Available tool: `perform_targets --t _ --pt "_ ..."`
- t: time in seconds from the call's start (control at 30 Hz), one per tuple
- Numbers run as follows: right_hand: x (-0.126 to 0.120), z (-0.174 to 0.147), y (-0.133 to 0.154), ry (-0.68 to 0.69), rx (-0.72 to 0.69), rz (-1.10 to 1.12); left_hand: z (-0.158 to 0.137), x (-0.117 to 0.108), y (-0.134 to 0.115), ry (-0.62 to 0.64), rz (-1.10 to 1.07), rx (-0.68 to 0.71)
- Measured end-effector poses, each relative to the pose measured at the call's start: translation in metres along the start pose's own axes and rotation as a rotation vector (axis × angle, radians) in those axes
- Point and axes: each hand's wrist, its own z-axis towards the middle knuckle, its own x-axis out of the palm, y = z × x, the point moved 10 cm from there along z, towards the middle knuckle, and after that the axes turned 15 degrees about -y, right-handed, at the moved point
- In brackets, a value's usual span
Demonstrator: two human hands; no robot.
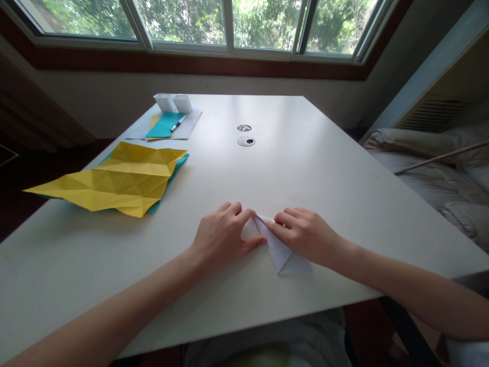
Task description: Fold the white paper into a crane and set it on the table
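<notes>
A small sheet of white paper (281, 251), folded into a pointed shape with creases and flaps, lies on the table near its front edge. My left hand (225, 232) has its index finger at the paper's top corner and its thumb on the left edge, the other fingers curled. On the upper right side, my right hand (305, 232) presses down with its fingers closed together, hiding part of the paper. Both hands rest low over the tabletop.
Creased yellow paper (126, 178) lies over blue-green paper (173, 176) at the left. Farther back are a blue sheet (166, 124), a pen (178, 123) and two white folded paper pieces (182, 104). Two round discs (246, 141) sit mid-table (305, 153).
</notes>
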Motion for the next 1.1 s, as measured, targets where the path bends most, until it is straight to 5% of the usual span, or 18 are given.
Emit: perform_targets --t 0.67,0.97,1.1 --pt "-0.003 -0.001 0.000 -0.007 -0.011 0.025 -0.005 -0.007 -0.012 -0.093 0.034 0.121" --pt "-0.012 -0.010 -0.031 0.065 0.223 0.440 -0.005 -0.007 -0.012 -0.080 0.026 0.111" --pt "-0.013 -0.012 -0.025 0.119 0.157 0.508 -0.005 -0.007 -0.012 -0.067 0.007 0.098"
